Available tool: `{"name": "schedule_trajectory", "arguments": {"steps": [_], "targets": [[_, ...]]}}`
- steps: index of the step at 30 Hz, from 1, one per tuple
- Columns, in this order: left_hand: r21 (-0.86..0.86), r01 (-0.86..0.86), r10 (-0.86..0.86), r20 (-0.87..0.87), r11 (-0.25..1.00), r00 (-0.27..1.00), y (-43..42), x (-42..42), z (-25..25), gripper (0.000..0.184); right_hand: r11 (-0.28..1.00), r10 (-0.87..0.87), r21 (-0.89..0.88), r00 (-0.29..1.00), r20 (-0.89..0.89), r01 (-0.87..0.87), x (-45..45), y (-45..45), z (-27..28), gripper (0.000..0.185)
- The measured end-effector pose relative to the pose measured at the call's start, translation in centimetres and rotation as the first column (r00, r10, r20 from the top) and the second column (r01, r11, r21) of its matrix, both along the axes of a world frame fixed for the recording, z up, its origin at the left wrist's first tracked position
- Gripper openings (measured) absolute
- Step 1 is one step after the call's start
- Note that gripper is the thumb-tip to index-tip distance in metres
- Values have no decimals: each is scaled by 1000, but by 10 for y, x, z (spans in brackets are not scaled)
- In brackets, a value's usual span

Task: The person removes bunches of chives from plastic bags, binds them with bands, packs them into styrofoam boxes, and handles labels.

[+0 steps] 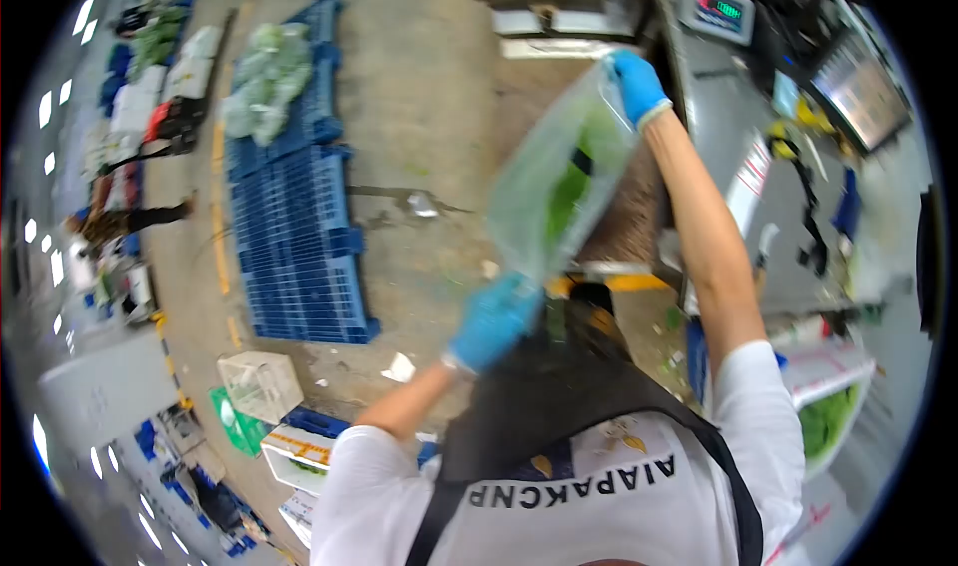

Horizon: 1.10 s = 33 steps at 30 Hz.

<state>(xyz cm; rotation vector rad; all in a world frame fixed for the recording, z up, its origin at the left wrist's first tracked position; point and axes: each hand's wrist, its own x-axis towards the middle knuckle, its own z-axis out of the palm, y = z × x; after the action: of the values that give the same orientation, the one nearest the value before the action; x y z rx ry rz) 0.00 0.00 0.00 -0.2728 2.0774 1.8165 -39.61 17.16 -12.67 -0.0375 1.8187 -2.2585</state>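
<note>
A clear plastic bag (pixel 514 192) stretches between my two blue-gloved hands, tilted, with a long green vegetable bundle (pixel 571 192) inside; a black band crosses the bundle. My right hand (pixel 637 85) is closed on the upper end of the bag. Lower down and to the left, my left hand (pixel 499 321) is closed on the other end, a little blurred. The exact kind of vegetable cannot be made out through the plastic.
To the right is a metal table (pixel 714 97) with a digital scale (pixel 717 9) and a screen (pixel 860 89). Blue pallets (pixel 294 237) lie on the floor at left, bearing plastic-wrapped greens (pixel 267 82). A foam box (pixel 833 391) of greens stands at lower right. A person (pixel 125 222) is far left.
</note>
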Motion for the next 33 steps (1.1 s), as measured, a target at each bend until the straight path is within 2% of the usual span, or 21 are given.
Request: {"name": "schedule_trajectory", "arguments": {"steps": [1, 3, 6, 7, 8, 10, 13, 14, 15, 16, 17, 20, 21, 22, 23, 24, 25, 26, 27, 29, 33], "targets": [[-58, -27, 25, -24, 998, 999, -13, -6, -1, 15, 998, 63, 0, 996, -68, -63, -1, -20, 2, 16], [403, 6, -79, 164, 915, 983, 20, 6, 1, 23, 980, 191, 62, 982, 11, -191, 28, -65, 61, 16], [182, 375, -363, -97, 909, 927, 61, -44, 20, 25, 825, 531, 279, 843, -83, -492, 31, -125, 101, 18], [245, 272, -230, -190, 930, 955, 88, -55, 10, 24, 747, 628, 365, 770, -113, -556, 31, -137, 101, 18], [322, 177, -89, -270, 930, 959, 120, -66, -3, 22, 634, 709, 576, 685, -165, -517, 33, -147, 103, 19], [-22, 349, -326, -414, 937, 850, 165, -86, -80, 26, 370, 826, 886, 535, -177, -278, 42, -150, 95, 21], [-201, 421, -466, -341, 885, 816, 183, -107, -190, 34, 157, 928, 977, 360, -95, -146, 62, -129, 24, 20], [-178, 434, -468, -299, 883, 831, 175, -110, -235, 37, 314, 892, 938, 384, -240, -144, 90, -103, 27, 20], [-86, 438, -445, -249, 895, 860, 166, -106, -283, 40, 199, 885, 963, 457, -96, -184, 112, -89, 47, 23], [-624, 423, -721, -355, 657, 595, 131, -105, -345, 57, 231, 878, 965, 454, -151, -125, 132, -74, 45, 36], [-675, 350, -702, -355, 650, 617, 123, -101, -208, 39, 385, 805, 919, 516, -292, -80, 159, -43, 47, 44], [-311, 386, -421, -49, 868, 906, 92, -88, -133, 38, 738, 464, 669, 787, -406, -90, 199, 55, 45, 59], [112, -59, 67, -75, 992, 995, 75, -62, -136, 33, 955, -105, 259, 982, -158, 144, 224, 130, 69, 47], [74, -85, 84, 7, 994, 996, 53, -51, -141, 34, 812, -268, 540, 963, 6, 223, 230, 179, 76, 34], [21, -124, 121, 81, 992, 989, 35, -42, -144, 35, 488, -271, 735, 882, -385, 471, 239, 259, 14, 26], [-165, -42, 45, 17, 985, 999, 27, -38, -127, 35, 301, -373, 818, 850, -372, 490, 252, 307, 5, 25], [-169, -6, -4, -59, 986, 998, 14, -41, -116, 34, 20, -158, 839, 831, -534, 543, 258, 336, -7, 30], [-286, 50, -122, -238, 957, 964, 11, -56, -98, 35, 74, -426, 941, 863, -271, 331, 273, 349, -15, 41], [-409, 92, -263, -386, 908, 884, 13, -79, -82, 35, 169, -349, 882, 863, -365, 441, 280, 359, -33, 52], [-537, 125, -437, -506, 834, 744, 15, -126, -76, 44, 222, -410, 972, 912, 22, 77, 298, 395, -95, 57], [-840, -192, -626, -513, 508, 587, 26, -218, -79, 65, 148, -432, 902, 847, -309, 405, 309, 389, -101, 55]]}}
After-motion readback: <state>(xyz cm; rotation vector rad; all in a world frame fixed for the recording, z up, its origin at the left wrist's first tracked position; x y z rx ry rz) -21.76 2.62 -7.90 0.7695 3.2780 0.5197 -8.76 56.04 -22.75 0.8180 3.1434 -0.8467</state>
